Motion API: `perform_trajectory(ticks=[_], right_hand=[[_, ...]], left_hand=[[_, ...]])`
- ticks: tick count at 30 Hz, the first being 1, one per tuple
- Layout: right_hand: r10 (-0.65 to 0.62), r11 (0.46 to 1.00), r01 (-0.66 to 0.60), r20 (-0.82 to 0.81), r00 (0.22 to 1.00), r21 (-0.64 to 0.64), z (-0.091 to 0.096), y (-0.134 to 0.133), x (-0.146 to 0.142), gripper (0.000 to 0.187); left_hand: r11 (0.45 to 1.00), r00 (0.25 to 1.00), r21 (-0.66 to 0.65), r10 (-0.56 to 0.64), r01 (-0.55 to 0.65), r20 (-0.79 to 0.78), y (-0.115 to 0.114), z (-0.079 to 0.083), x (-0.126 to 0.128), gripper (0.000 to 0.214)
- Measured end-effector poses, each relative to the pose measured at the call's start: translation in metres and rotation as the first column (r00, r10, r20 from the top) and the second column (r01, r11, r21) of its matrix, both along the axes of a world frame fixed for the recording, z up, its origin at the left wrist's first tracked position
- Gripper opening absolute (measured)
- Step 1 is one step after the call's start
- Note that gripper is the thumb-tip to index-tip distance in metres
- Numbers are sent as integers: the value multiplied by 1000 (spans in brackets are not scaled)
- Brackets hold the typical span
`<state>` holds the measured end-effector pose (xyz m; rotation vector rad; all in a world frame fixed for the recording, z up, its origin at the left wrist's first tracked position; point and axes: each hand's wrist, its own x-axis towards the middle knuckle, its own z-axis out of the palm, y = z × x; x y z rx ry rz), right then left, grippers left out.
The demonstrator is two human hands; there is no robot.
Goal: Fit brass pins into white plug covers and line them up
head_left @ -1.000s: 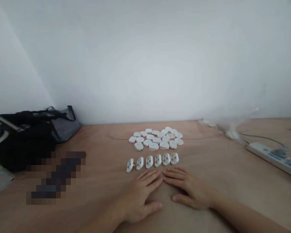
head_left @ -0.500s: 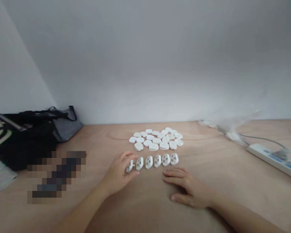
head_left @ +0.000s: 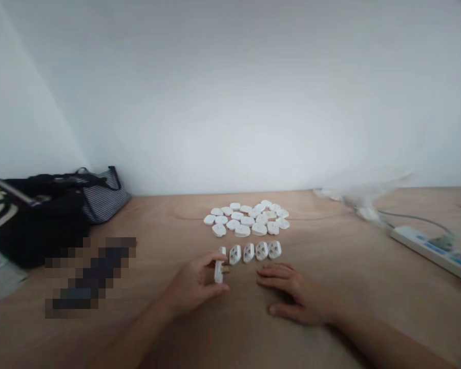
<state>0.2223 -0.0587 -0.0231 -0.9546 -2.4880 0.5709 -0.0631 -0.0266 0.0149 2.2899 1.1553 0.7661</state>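
My left hand (head_left: 190, 282) pinches a white plug base (head_left: 218, 272) between thumb and fingers, held on edge with its brass-coloured pins pointing right. Just behind that hand runs a row of similar plug bases (head_left: 248, 253), standing on edge with their inner sides showing. The leftmost one in the row is partly hidden by my fingers. My right hand (head_left: 288, 289) rests palm down, fingers stretched, on the wooden table (head_left: 238, 328) in front of the row's right end, holding nothing. Beyond the row lie many white plug covers (head_left: 247, 221), loosely grouped.
A black bag (head_left: 42, 220) and a striped bag (head_left: 105, 197) stand at the left, near a pixelated dark patch (head_left: 96, 277). At the right lie a white power strip (head_left: 418, 246) with a grey cable and a clear plastic bag (head_left: 364, 197) against the wall (head_left: 253, 102).
My left hand has taken the leftmost plug base out of the row and brought it slightly right and nearer me. My right hand has stayed in place.
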Motion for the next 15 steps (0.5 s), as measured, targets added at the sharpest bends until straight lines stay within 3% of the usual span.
perform_trajectory(ticks=[4,8,12,15], right_hand=[[3,1000,-1,-38,999,29,-4,1,3,55],[-10,999,12,-72,997,29,-5,1,4,53],[7,1000,-4,-109,994,24,0,1,2,65],[27,999,-24,-96,995,31,3,1,0,66]], left_hand=[[1000,997,2,-22,22,80,-12,-16,34,36],[999,986,-46,-19,27,165,-13,-34,52,45],[999,982,13,-39,37,184,-14,-37,55,58],[995,982,19,-99,98,163,-14,-35,54,52]])
